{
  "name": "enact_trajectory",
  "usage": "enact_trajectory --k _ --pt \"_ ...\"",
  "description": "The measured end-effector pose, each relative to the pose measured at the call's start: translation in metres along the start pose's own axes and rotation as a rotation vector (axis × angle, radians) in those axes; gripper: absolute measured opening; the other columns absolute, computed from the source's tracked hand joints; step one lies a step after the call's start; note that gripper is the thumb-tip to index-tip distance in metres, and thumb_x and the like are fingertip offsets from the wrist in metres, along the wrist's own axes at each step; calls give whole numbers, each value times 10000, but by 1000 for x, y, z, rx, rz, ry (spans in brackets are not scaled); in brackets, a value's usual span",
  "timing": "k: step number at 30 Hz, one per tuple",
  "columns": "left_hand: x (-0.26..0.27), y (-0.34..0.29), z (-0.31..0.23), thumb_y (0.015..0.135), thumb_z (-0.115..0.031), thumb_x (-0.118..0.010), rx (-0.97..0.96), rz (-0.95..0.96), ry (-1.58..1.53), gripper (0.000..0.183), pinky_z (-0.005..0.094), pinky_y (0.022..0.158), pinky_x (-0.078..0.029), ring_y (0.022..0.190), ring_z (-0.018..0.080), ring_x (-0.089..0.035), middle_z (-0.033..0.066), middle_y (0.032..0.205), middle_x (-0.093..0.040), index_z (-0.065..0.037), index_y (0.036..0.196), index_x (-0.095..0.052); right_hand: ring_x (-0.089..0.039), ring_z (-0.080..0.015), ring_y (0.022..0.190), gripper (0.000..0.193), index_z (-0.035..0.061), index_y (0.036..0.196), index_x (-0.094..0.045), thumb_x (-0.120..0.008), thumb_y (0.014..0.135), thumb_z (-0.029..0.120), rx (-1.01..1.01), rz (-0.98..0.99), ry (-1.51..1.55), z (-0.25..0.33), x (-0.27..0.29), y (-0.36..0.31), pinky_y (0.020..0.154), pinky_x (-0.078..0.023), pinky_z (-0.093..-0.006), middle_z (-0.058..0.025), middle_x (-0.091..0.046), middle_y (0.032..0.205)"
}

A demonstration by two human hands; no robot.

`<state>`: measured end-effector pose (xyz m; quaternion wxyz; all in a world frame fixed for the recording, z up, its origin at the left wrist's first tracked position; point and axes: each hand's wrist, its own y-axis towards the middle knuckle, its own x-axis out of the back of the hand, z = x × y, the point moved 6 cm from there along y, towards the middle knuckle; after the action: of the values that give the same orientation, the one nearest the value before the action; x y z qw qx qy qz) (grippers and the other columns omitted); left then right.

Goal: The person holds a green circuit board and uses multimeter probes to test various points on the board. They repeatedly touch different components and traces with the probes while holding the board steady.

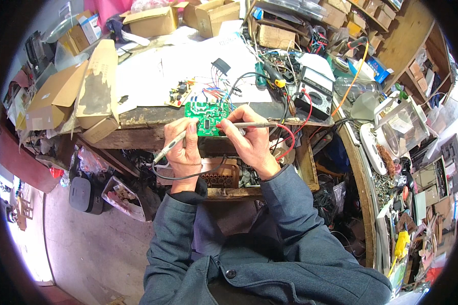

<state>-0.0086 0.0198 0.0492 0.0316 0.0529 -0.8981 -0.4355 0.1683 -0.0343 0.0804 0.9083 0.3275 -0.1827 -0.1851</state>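
Observation:
A green circuit board (201, 113) is held up at the near edge of the workbench, its traces and small components facing me. My left hand (184, 155) is closed on its lower left side and also grips a pale test probe (171, 144) with a black lead that loops under the wrist. My right hand (253, 147), at the board's right edge, pinches another pale test probe (254, 124). From that probe's rear end a red lead (291, 133) curves towards the analog multimeter (315, 91). Fingers hide both probe tips, so contact with the board cannot be made out.
Beyond the board, a black connector with coloured wires (221, 66) lies on white paper (152, 68). Green and yellow-black hand tools (275, 79) lie beside tangled wires. Cardboard boxes (94, 91) crowd the left and back. Below is an open drawer (239, 192); clutter fills the right-hand bench.

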Motion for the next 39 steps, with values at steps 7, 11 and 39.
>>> enact_trajectory --k 7,11,39 --pt "0 0 -1 1072 -165 -633 -5 2 0 194 379 947 -524 1020 247 -670 116 1069 -714 0 1059 -735 -601 -125 658 129 4 910 -651 -747 953 78 38 7 -15 4 0 1 590 -481 -302 -63 -648 757" --pt "1 1 -1 1070 -164 -635 -20 -2 12 192 380 945 -526 1018 249 -670 116 1068 -714 0 1058 -734 -589 -121 650 131 3 907 -647 -745 955 76 48 10 -8 1 -1 1 583 -474 -299 -60 -640 753" --pt "1 0 -1 1074 -154 -623 -9 -2 9 189 370 943 -522 1010 241 -668 111 1058 -712 2 1052 -727 -602 -124 649 138 -4 889 -637 -744 942 64 56 20 -29 9 1 2 577 -480 -300 -70 -643 748"
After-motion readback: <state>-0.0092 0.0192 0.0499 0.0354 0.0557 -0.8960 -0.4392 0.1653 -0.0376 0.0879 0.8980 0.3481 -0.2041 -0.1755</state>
